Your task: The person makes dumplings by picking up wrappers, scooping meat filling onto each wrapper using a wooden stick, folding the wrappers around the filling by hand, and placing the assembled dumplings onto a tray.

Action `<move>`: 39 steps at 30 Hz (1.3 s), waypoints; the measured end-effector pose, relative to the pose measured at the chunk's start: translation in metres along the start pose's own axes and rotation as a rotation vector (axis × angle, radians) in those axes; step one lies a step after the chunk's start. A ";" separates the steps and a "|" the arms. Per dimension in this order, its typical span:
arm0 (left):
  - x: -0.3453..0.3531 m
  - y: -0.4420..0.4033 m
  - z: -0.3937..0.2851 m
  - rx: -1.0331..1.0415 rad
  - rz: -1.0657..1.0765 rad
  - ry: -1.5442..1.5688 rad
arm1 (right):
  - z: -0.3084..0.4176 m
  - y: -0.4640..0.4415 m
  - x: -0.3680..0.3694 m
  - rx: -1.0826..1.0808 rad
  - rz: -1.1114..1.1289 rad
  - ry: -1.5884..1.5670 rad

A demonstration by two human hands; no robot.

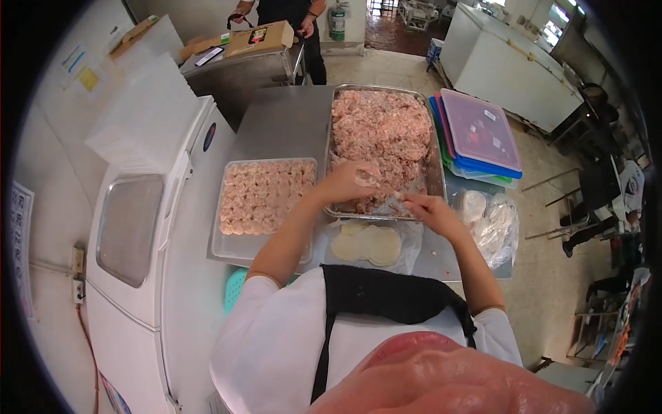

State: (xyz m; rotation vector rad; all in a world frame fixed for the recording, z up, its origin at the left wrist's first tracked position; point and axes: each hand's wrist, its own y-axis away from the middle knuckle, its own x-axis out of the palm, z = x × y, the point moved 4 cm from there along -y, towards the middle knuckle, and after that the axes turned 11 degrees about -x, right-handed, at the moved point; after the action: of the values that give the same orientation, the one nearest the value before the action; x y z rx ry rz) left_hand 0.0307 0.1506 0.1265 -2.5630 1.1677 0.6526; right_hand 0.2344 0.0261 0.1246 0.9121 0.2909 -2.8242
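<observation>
Meat (379,124), minced, pink and coarse, lies in a deep metal tray (439,162) with a shiny rim. It is heaped lumpy and thick at the far end and thins to loose crumbs and bare metal nearer the body. The tray is a rounded rectangle, its long axis running away from the person, 1 short side towards the apron (386,293).

Over the near end, the left hand (350,183) is cupped with curled fingers; the right hand (432,212) points its bunched fingertips towards it. I cannot tell what either grasps.

Below the tray, 2 overlapping stacks of pale, flat, round wrappers (365,245) lie on crinkled clear plastic (412,247). To the left, small round meat-filled pieces (269,196) sit in tight rows.
</observation>
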 end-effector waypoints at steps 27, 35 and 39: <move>-0.027 0.077 0.013 -0.302 -0.324 0.000 | 0.042 0.000 -0.008 -0.268 -0.170 0.103; -0.085 0.202 0.056 -0.551 -0.535 0.004 | 0.016 0.016 0.039 -0.116 -0.162 -0.191; -0.102 0.270 0.089 -0.579 -0.750 -0.141 | 0.012 0.019 0.050 -0.087 -0.152 -0.200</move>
State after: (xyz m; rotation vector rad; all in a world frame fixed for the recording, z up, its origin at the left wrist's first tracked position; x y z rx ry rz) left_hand -0.2599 0.0778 0.0882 -3.0186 -0.1040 1.0390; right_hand 0.1913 0.0005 0.1024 0.6074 0.4694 -2.9840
